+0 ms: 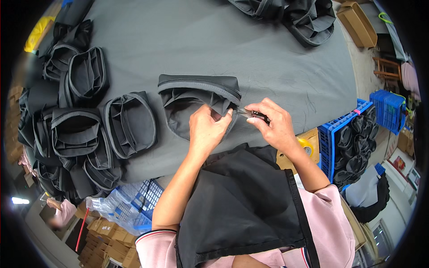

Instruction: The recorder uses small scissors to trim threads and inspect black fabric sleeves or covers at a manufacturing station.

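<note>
Pouch [192,91], a single black one with dividers [218,102] inside, sits on the grey table [277,58], its right corner pinched between the left hand's [208,127] thumb and fingers, while the right hand [273,123] grips one pair of snips [261,117] there. At least six other pouches [129,125] crowd the table's left side and two its far edge; one blue crate [325,149], right of the table, holds more, too packed to count.

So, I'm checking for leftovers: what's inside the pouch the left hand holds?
A dark fabric divider shows inside the pouch; what the left hand covers can't be seen.
</note>
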